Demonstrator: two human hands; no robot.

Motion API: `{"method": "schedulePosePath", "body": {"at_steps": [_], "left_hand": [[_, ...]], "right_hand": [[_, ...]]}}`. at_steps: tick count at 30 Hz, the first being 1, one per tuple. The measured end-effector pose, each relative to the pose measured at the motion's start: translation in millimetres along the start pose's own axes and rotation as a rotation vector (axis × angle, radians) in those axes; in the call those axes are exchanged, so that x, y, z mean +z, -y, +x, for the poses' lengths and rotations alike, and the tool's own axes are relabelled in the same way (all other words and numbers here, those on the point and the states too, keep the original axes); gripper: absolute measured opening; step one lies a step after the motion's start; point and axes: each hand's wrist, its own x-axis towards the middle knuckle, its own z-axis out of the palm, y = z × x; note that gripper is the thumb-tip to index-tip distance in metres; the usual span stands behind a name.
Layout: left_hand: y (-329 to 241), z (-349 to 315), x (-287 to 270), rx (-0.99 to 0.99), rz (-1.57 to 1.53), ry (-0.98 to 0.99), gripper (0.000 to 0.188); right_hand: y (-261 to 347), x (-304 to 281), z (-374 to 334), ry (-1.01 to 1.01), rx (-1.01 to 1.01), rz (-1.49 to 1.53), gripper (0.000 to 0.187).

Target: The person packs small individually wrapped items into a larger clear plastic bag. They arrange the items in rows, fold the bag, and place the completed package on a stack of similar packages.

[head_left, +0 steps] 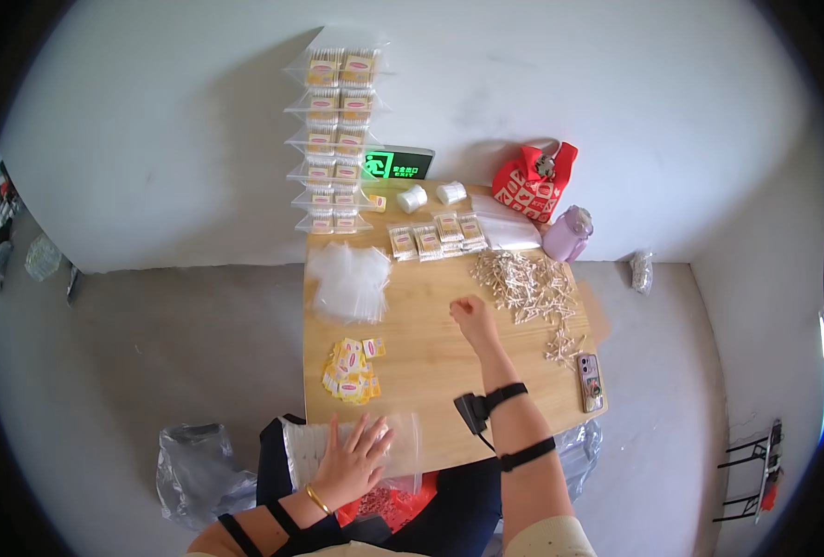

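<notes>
The left hand lies in the lower middle of the frame with its fingers spread, palm down on a clear plastic bag at the near edge of the desk. Pale rows show through the bag to the left of the fingers, but they are too blurred to make out. A gold bracelet circles that wrist.

The right hand is near the centre of the frame, its fingers curled in. Whether it pinches anything cannot be told. It is just beside the lower left edge of a loose pile of cotton swabs, right of centre. A smaller scatter of swabs trails below the pile, towards a phone at the desk's right edge. A small black box sits by the straps on the right forearm.

Left of centre, a heap of yellow cards lies above the left hand, and a spread of small clear bags lies above the cards. Further up, filled packets lie in a row below two short white cylinders. Flat clear sheets lie to their right, between the packets and a purple jug. A red bag stands behind the sheets. In the upper left, two columns of packets rise in tiers against the wall, beside a green and black sign.
</notes>
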Motion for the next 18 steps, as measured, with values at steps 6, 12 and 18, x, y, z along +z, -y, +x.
{"method": "schedulePosePath", "body": {"at_steps": [6, 12, 18], "left_hand": [[12.8, 14.5, -6.7, 0.042, -0.08, 0.039, 0.065], [18.5, 13.0, -3.9, 0.013, -0.109, 0.062, 0.069], [21.1, 16.8, -10.2, 0.014, -0.108, 0.03, 0.068]], "right_hand": [[67.8, 55.7, 101.6, -0.239, -0.171, -0.271, 0.019], [102.4, 91.8, 157.6, -0.141, -0.048, -0.828, 0.026], [94.9, 123.3, 177.9, -0.128, 0.11, -0.985, 0.025]]}}
